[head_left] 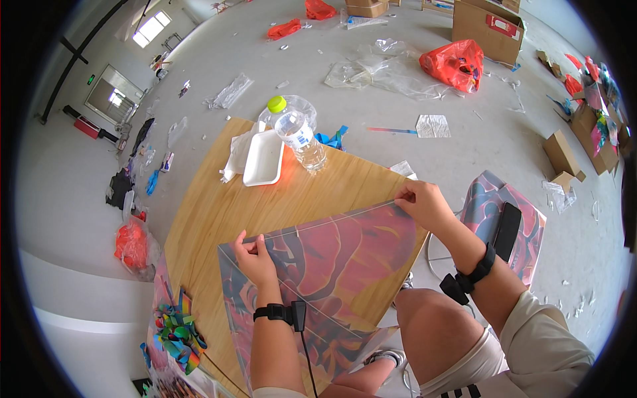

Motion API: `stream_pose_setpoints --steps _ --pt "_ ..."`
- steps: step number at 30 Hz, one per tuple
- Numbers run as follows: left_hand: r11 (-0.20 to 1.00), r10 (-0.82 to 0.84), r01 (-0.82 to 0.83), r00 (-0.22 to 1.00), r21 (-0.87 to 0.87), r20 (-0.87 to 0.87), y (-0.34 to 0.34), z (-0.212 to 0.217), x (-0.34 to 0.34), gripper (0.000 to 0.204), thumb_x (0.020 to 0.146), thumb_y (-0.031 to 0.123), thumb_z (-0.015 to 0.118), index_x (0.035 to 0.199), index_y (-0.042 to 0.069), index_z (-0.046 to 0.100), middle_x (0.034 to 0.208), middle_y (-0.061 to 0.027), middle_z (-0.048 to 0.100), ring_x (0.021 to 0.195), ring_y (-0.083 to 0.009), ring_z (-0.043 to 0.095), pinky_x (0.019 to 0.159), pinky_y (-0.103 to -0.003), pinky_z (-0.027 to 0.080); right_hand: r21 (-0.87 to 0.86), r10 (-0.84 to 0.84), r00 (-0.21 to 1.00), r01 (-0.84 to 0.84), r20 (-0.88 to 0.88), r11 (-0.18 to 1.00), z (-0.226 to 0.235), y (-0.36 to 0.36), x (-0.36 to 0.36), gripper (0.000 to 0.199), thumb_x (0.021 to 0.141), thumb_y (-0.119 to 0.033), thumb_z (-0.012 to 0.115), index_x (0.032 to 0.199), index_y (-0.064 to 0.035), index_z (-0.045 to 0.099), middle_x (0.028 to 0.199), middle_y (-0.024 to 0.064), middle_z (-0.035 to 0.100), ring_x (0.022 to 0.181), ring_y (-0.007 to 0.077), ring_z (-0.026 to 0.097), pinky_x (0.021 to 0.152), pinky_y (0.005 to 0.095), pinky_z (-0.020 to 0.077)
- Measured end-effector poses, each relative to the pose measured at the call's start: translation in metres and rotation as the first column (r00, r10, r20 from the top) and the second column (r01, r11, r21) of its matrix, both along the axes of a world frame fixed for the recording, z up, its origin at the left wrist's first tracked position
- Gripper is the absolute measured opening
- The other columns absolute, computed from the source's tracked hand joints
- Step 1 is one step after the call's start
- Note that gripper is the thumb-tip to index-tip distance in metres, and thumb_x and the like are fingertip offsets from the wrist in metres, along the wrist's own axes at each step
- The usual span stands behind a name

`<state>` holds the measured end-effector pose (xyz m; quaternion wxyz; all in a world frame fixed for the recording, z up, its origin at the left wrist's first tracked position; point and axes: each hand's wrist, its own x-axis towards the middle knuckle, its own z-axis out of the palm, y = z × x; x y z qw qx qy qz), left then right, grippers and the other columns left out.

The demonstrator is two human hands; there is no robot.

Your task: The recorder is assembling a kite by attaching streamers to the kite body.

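Note:
A thin, see-through printed sheet (332,249) in dark red and grey-blue lies over the wooden table (202,199) and hangs past its near edge toward my legs. At the sheet's upper right corner, my right hand (421,202) pinches the edge between thumb and fingers. My left hand (255,260) is at the upper left part of the same edge, its fingers curled and closed on the sheet. A pale seam or line runs along this edge between the two hands. Both wrists wear black straps with small devices.
Beyond the sheet stand a water bottle (302,142) with a yellow-green cap and a white tray (263,159). Colourful ribbon-like pieces (178,335) lie at the left. A phone (507,231) rests on a patterned surface at right. Red bags (454,65) and cardboard boxes (488,33) litter the floor.

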<state>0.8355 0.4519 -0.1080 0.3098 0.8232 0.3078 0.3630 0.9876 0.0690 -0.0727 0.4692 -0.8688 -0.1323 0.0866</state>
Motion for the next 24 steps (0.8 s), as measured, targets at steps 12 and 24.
stream_pose_setpoints --steps 12,24 --pt "1.000 0.006 -0.006 1.000 -0.026 0.005 -0.003 0.002 0.001 0.041 0.091 0.014 0.077 0.127 0.002 0.061 0.078 -0.0035 0.060 0.068 -0.0165 0.056 0.068 -0.032 0.049 -0.092 0.080 0.995 -0.085 -0.054 0.992 -0.005 -0.003 0.014 0.013 0.082 -0.017 0.075 0.090 -0.0065 0.074 0.082 0.0075 0.074 0.078 0.0224 0.072 0.072 0.0351 0.0568" --pt "0.999 -0.013 0.012 1.000 0.036 0.009 0.003 -0.004 0.000 0.042 0.093 0.013 0.076 0.130 0.003 0.059 0.076 -0.0017 0.060 0.067 -0.0134 0.055 0.067 -0.030 0.048 0.021 0.081 0.995 -0.080 -0.051 0.997 0.011 -0.003 0.008 0.015 0.083 -0.016 0.073 0.090 -0.0026 0.072 0.083 0.0108 0.073 0.080 0.0237 0.072 0.075 0.0355 0.0560"
